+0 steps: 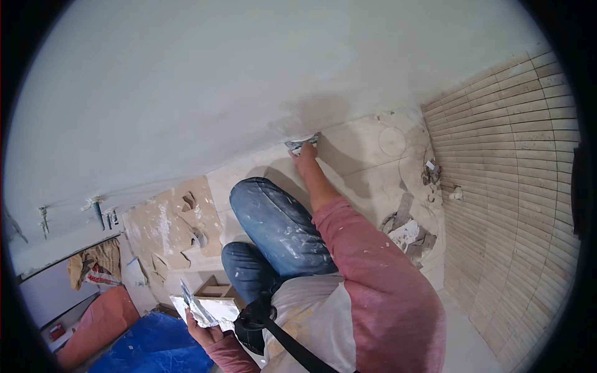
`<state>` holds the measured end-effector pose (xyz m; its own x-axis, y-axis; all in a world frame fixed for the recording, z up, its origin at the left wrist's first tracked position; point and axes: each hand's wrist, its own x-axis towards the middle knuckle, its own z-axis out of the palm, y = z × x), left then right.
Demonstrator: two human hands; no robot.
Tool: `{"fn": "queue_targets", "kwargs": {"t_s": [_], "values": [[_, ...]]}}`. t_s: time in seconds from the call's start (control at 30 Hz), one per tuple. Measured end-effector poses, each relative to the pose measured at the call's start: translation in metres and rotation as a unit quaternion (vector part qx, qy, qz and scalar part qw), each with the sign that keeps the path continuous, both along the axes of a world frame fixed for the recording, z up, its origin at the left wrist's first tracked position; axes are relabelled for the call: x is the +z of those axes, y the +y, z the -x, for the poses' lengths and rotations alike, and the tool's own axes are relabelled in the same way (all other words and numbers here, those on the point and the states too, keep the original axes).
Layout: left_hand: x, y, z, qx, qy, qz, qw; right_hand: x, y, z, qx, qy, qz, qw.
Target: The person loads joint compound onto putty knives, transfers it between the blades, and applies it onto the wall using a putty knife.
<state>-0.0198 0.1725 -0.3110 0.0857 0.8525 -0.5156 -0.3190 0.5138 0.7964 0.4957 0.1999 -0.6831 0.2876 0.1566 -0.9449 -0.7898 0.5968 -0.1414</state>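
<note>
At the foot of the pale wall [205,93], my right hand [306,156] is closed round a wide putty knife [301,142]. The blade lies against the wall just above the floor, and a damp-looking patch shows beside it. Down at the lower left, my left hand [202,334] grips a flat plate smeared with white filler [219,309]; a greyish blade-like piece lies across it. Its handle is hidden by my fingers. My knees, in dusty jeans [280,230], are bent between the two hands.
A ribbed tile wall [504,155] rises on the right, with rubble and scraps [407,233] near it. Stained cardboard [171,227] covers floor at left. Beyond my left hand are an open box [214,287], blue sheeting [149,345] and paper sacks [99,264]. Pipe ends [97,212] poke from the wall.
</note>
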Motion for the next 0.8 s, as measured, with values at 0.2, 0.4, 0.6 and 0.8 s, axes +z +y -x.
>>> {"fn": "queue_targets", "kwargs": {"t_s": [0.2,0.4,0.6,0.8], "values": [[0.003,-0.001,-0.042,0.008,0.007,0.009,1.0,-0.074,-0.018,-0.042,0.081,-0.08,-0.003,0.993],[0.007,-0.005,-0.01,0.011,0.0,-0.007,1.0,-0.037,-0.004,-0.011,-0.003,-0.008,-0.092,0.996],[0.011,-0.005,-0.031,0.064,0.007,0.006,0.998,0.019,-0.022,-0.012,0.024,-0.064,-0.116,0.991],[0.015,-0.01,-0.021,0.056,-0.032,-0.009,0.998,0.116,-0.017,0.005,0.03,-0.123,-0.139,0.982]]}}
